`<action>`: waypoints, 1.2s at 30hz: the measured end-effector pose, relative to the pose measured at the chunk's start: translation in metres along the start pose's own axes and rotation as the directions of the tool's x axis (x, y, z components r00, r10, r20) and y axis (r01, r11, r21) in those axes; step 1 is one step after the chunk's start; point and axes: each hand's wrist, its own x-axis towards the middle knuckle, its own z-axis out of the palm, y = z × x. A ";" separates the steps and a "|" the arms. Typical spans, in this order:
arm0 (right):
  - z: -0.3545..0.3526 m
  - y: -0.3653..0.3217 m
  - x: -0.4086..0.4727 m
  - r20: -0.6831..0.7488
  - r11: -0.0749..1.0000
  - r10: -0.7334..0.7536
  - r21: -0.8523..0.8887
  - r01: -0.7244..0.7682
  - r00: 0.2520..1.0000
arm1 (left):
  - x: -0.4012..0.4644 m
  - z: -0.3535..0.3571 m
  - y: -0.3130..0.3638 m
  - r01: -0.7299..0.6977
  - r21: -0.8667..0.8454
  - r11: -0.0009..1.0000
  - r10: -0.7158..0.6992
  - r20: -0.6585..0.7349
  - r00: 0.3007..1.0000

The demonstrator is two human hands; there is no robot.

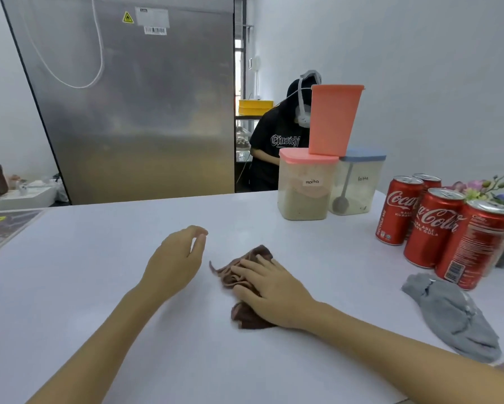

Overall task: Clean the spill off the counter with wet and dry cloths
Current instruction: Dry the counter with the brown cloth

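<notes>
A crumpled brown cloth (pixel 239 272) lies in the middle of the white counter (pixel 99 258). My right hand (pixel 271 290) presses flat on it, fingers straight and spread over the folds. My left hand (pixel 177 258) hovers just left of the cloth with its fingers loosely curled and nothing in it. A grey cloth (pixel 454 313) lies bunched at the right, near the counter's front edge, apart from both hands. I see no spill on the counter surface.
Several red cola cans (pixel 437 225) stand at the right. Behind them are powder containers labelled mocha (pixel 303 193) and latte (pixel 358 188), with a pink tub (pixel 332 118) stacked on top. A steel fridge (pixel 134 97) and a person in black (pixel 271 147) stand beyond the counter.
</notes>
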 end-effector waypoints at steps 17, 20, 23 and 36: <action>0.019 0.110 0.272 -0.118 0.940 0.334 -0.035 -0.340 0.935 | 0.161 0.012 -0.067 0.075 0.071 0.995 -0.087 0.196 0.977; 0.019 0.125 0.322 -0.149 0.884 0.457 -0.037 -0.467 0.877 | 0.182 0.016 -0.083 0.069 0.066 0.995 -0.080 0.179 0.981; 0.019 0.124 0.344 -0.159 0.849 0.508 -0.072 -0.523 0.846 | 0.191 0.014 -0.091 0.057 0.050 0.997 -0.065 0.171 0.983; 0.054 0.019 0.299 -0.066 0.975 0.221 0.016 -0.221 0.973 | 0.172 -0.036 -0.096 0.193 -0.006 0.981 -0.193 0.045 0.980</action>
